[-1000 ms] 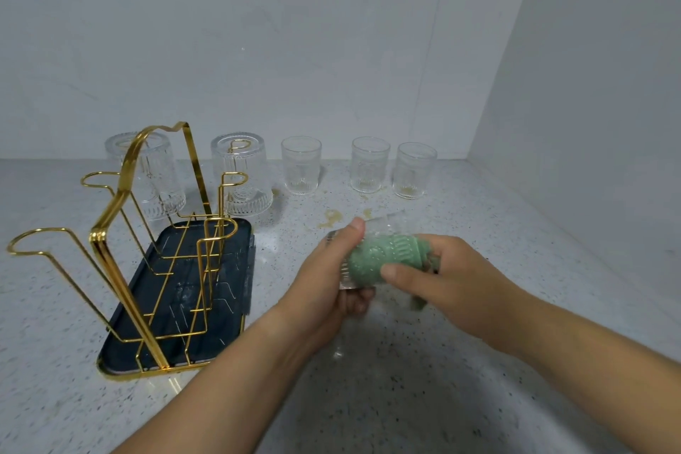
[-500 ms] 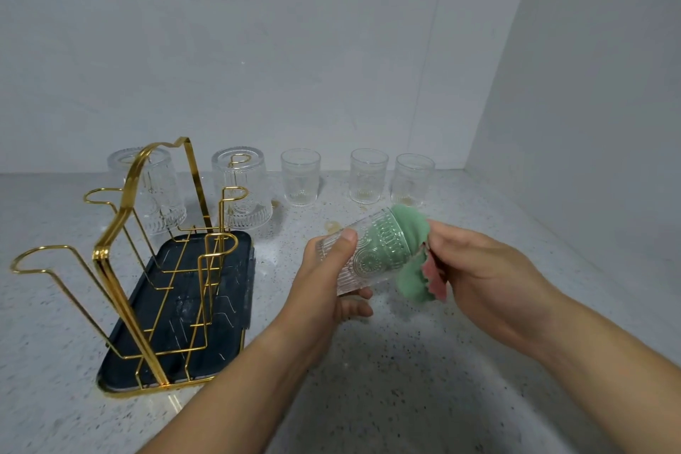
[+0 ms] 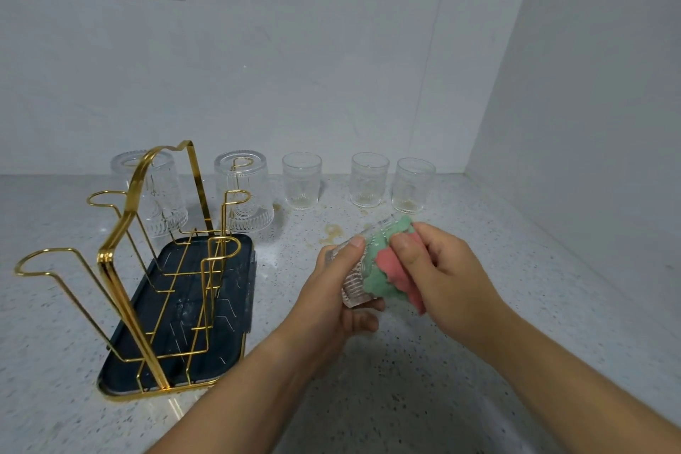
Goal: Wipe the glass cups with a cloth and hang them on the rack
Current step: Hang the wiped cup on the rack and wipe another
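Head view shows the left hand [image 3: 331, 295] wrapped around one glass cup [image 3: 354, 282], tipped on its side above the counter [image 3: 405, 398] with its mouth toward the right hand [image 3: 451, 276]. That tilt probably lets the cloth reach inside. The right hand pinches the single green-and-pink cloth [image 3: 383, 269] against the rim end, thumb pressing on top. I count six cups. One is in hand. Two inverted cups [image 3: 245, 192] seem to sit over the far pegs of the gold rack [image 3: 105, 257], mouth down so they can drain into the one dark tray [image 3: 228, 328] beneath. Three upright cups [image 3: 302, 181] stand in a row near the back wall, likely awaiting wiping. Four pegs look bare. The step in hand appears to be wiping, with hanging to follow.
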`<state>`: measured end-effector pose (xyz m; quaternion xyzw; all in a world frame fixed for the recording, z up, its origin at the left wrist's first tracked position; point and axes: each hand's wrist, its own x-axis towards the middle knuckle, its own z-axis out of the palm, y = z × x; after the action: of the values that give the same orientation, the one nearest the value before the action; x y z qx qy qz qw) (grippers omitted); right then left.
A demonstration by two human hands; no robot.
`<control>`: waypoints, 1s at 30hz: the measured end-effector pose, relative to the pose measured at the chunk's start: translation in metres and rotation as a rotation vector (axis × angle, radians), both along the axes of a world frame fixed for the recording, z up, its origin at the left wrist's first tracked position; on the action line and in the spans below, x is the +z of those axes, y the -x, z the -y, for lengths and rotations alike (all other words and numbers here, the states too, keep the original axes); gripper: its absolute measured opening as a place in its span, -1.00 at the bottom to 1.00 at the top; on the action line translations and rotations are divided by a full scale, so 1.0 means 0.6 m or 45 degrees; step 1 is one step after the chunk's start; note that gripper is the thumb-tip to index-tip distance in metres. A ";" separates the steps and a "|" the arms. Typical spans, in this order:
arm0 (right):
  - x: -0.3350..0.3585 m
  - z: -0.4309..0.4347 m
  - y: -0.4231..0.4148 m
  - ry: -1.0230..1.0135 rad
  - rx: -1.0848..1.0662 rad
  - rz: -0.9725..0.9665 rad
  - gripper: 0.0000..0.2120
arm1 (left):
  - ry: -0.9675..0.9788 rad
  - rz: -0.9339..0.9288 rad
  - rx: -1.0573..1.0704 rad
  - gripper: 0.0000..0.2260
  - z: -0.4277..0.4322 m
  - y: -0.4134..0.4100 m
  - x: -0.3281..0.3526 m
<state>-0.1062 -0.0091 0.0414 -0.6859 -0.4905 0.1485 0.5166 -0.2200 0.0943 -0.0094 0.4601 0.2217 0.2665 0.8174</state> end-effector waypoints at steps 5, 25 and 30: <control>-0.009 -0.017 0.013 -0.081 -0.134 0.046 -0.52 | -0.250 -0.010 0.069 -0.52 0.015 0.002 0.007; -0.013 0.000 -0.011 -0.212 0.017 0.358 -0.54 | 0.139 -0.027 -0.435 -0.39 -0.001 0.020 0.029; 0.008 -0.007 -0.012 -0.140 -0.093 -0.186 -0.40 | -0.545 -0.081 -0.056 -0.66 0.018 0.017 0.015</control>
<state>-0.0991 -0.0048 0.0462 -0.6612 -0.4335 0.1522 0.5930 -0.2300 0.0836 -0.0001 0.6362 0.1755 0.2749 0.6992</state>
